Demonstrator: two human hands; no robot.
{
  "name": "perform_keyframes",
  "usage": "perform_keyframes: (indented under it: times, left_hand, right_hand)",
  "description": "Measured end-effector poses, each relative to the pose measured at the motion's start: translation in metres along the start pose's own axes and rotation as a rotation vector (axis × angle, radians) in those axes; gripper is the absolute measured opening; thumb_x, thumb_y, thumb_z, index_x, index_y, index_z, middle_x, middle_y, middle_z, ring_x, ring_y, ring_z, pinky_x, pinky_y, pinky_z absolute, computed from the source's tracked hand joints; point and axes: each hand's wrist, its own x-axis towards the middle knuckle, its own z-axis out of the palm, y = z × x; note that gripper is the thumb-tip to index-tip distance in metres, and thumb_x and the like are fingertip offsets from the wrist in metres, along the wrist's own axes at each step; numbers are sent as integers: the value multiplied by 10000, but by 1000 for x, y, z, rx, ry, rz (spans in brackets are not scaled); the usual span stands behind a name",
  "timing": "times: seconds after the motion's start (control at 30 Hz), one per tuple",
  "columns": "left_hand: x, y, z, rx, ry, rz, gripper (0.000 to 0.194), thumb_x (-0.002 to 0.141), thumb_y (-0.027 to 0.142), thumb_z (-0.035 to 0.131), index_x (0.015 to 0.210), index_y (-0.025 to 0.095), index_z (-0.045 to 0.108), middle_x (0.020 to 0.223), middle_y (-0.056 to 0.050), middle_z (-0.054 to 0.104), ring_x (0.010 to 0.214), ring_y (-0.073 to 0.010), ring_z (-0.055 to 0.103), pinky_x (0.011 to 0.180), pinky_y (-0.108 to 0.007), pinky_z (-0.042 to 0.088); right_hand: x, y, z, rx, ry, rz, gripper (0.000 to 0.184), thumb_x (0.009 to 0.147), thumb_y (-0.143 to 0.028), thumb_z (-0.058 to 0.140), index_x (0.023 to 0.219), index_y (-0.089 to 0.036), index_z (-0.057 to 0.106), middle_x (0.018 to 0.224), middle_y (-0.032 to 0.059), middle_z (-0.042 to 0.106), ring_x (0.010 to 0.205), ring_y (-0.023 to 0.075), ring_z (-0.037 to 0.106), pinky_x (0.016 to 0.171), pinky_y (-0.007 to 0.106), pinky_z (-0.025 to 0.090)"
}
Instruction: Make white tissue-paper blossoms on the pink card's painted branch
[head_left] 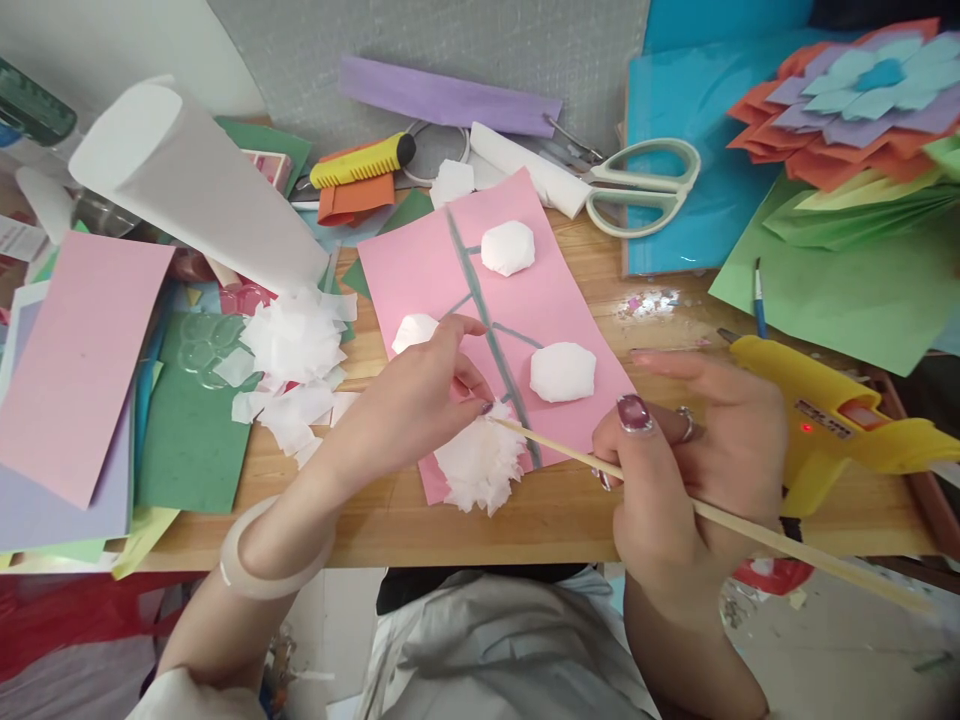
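A pink sheet lies on the desk, with a painted grey-green stem and side branches. Three rounded white paper pieces sit on it, including an upper one and a right one. At its lower edge is a fluffy tuft of white tissue squares. My right hand grips a thin wooden stick between thumb and fingers, its tip at the tuft's top. My left hand hovers over the sheet's left side, index finger and thumb apart, thumb near the stick's tip. It partly covers the left white piece.
Loose white tissue squares lie at the left, beside a tall white roll. A yellow glue gun with a red light stands at the right. Scissors and a yellow cutter lie behind the sheet. A layered paper flower is back right.
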Motion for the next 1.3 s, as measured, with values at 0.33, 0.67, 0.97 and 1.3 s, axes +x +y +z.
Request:
perform_keyframes:
  times: [0.33, 0.67, 0.97, 1.3]
  left_hand:
    - [-1, -4, 1, 73, 41, 67, 437, 899, 212, 524, 1331, 249, 469, 1009, -13, 750, 935, -201, 683, 776, -318, 512]
    - [-93, -42, 62, 545, 488, 42, 498, 902, 53, 371, 1317, 208, 599, 1357, -81, 663, 1228, -320, 585, 983, -483, 417]
    - [-104, -61, 106, 446, 585, -11, 831, 833, -29, 369, 1569, 351, 297, 1476, -50, 566, 1485, -359, 344, 1137, -655, 166]
    - [-103, -63, 113, 417, 611, -15, 743, 874, -20, 346, 1530, 327, 398, 1485, -53, 553, 1458, -353, 393, 1167, -669, 103]
  right_hand:
    - [3, 0, -1, -42, -98, 53, 229, 936, -226, 569, 1162, -236, 601, 700, -32, 556, 423, 78, 425, 413, 271, 385]
    - [18, -5, -1, -91, -268, 68, 304, 929, -196, 535, 1219, -269, 589, 620, -57, 496, 437, 94, 402, 401, 268, 329]
    - [42, -24, 23, -277, -480, 27, 434, 855, -89, 512, 1233, -284, 597, 481, -108, 369, 389, 95, 360, 409, 249, 291]
    - [37, -17, 24, -184, -336, 20, 395, 852, -142, 532, 1213, -279, 617, 512, -101, 382, 434, 96, 350, 447, 262, 311]
